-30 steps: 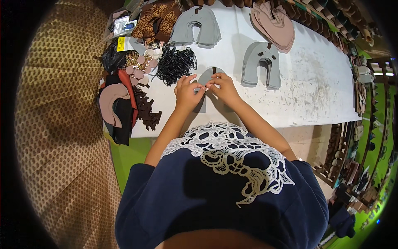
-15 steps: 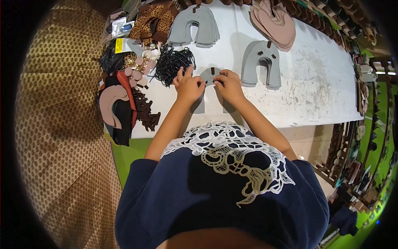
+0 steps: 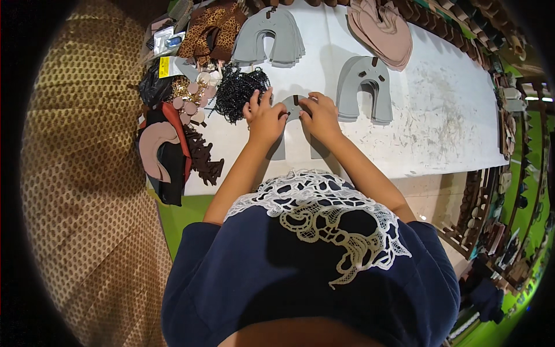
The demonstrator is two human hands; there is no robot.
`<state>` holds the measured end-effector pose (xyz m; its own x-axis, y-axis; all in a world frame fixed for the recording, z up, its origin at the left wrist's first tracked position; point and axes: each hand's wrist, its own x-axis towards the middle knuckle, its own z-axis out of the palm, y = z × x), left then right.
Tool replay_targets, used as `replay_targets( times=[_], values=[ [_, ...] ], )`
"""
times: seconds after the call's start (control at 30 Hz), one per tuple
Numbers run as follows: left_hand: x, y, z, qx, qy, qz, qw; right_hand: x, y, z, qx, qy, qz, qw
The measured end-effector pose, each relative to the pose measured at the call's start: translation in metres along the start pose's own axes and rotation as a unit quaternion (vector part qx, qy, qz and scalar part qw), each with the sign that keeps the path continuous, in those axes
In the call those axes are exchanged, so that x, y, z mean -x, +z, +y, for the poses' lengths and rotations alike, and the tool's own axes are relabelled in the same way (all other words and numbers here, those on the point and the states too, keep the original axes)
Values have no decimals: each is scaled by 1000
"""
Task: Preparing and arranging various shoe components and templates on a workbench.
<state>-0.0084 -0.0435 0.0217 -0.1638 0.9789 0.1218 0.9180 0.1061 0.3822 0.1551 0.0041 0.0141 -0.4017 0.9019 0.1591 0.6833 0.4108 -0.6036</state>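
Note:
A grey horseshoe-shaped cut piece [image 3: 292,110] lies flat on the white table [image 3: 439,115], with a small dark tab at its top. My left hand [image 3: 265,118] presses on the piece's left side and my right hand [image 3: 319,117] on its right side. Fingers of both hands meet near the dark tab. The lower legs of the piece are partly hidden under my wrists.
A stack of grey horseshoe pieces [image 3: 272,40] lies at the back, another grey piece [image 3: 363,87] to the right, and pink pieces [image 3: 383,29] at the far back. Black beads [image 3: 237,89], gold and pink trims [image 3: 191,95] and dark fabric [image 3: 167,156] crowd the left edge.
Both hands stay on the grey piece; the fingers have shifted slightly around the dark tab at its top. The view has tilted a little.

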Motion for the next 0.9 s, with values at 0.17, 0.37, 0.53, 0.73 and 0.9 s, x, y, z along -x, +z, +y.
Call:
replay_targets(
  times=[0.17, 0.37, 0.53, 0.73, 0.9],
  values=[
    [10, 6, 0, -25, 114, 63, 991, -15, 5, 0, 82, -13, 8, 996],
    [23, 9, -2, -74, 142, 102, 982, -40, -3, -2, 92, -9, -65, 994],
    [28, 9, 0, -97, 133, 94, 982, -55, -5, 10, 56, -14, -188, 980],
    [29, 4, 7, -126, 122, 80, 981, -62, 2, 15, 4, 44, -237, 971],
    [29, 2, 8, -182, 139, 72, 971, -63, 3, 17, -22, 54, -259, 964]
  ],
)
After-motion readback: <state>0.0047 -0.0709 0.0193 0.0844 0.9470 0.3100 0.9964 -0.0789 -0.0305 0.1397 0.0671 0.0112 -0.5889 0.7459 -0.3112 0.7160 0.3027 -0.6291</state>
